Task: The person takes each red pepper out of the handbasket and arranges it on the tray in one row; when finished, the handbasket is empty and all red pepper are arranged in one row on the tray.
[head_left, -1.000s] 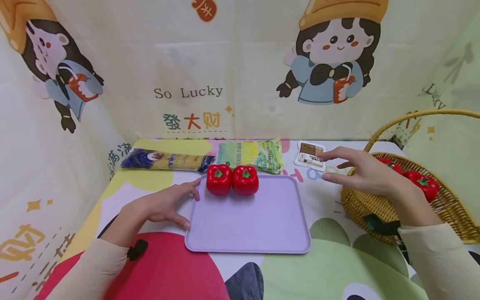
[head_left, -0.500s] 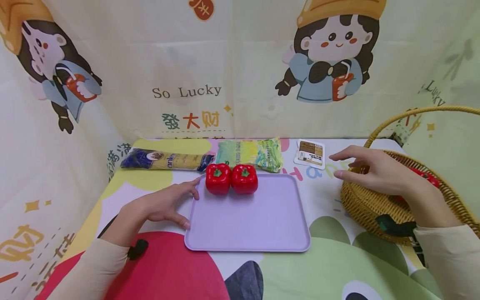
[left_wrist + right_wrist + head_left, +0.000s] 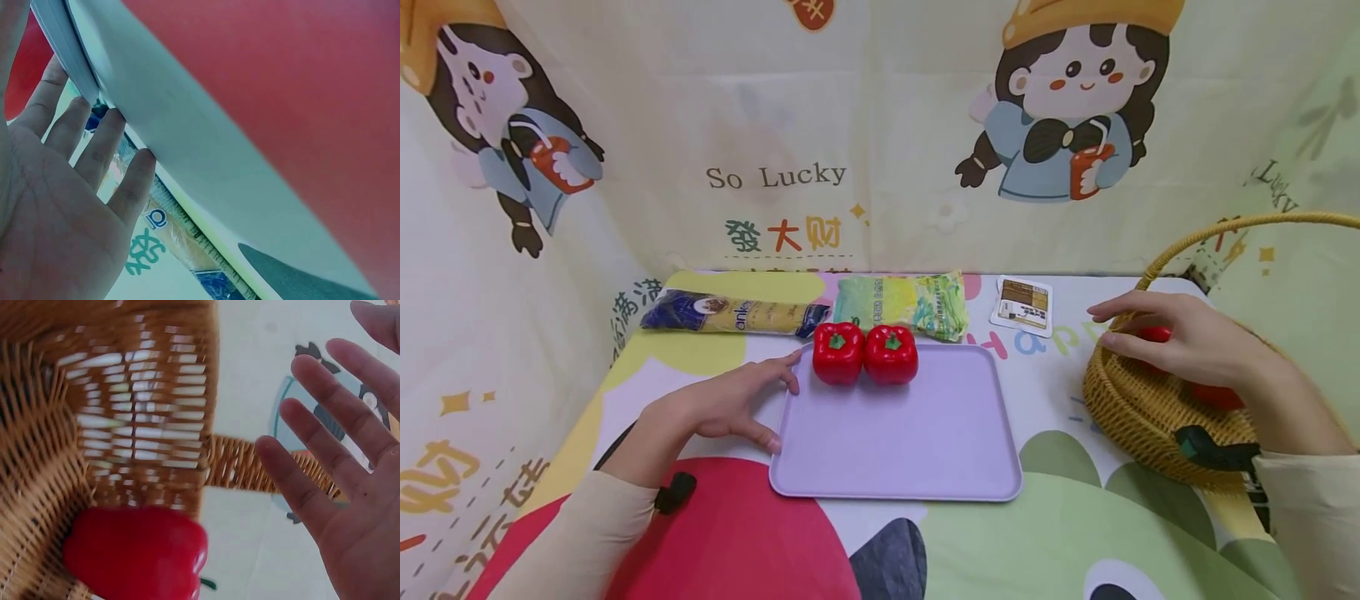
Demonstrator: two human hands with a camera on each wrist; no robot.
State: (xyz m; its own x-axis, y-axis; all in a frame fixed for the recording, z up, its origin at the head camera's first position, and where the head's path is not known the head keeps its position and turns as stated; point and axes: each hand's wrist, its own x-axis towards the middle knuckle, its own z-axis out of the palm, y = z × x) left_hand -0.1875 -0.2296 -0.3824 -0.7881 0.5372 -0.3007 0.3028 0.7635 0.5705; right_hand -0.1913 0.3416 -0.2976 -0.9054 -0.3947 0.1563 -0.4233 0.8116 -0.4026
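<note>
Two red bell peppers (image 3: 838,354) stand side by side at the back left of a lilac tray (image 3: 902,442). My left hand (image 3: 730,408) rests at the tray's left edge, fingers and thumb spread and touching it. Above the wicker basket (image 3: 1123,425) on the right hovers my right hand (image 3: 1187,342), fingers extended and holding nothing. Inside that basket lie more red bell peppers (image 3: 1217,396), partly hidden by the hand and forearm. The right wrist view shows one red bell pepper (image 3: 137,553) in the basket, apart from the open fingers (image 3: 300,475).
Behind the tray lie a blue and yellow pasta packet (image 3: 737,314), a green and yellow packet (image 3: 902,304) and a small flat white-and-brown packet (image 3: 1022,306). The basket's tall handle (image 3: 1255,221) arches at the right. A patterned cloth wall (image 3: 910,167) stands behind.
My right hand has moved right, from near the small flat packet to over the basket. The left hand stays at the tray edge, and the two peppers on the tray stay put.
</note>
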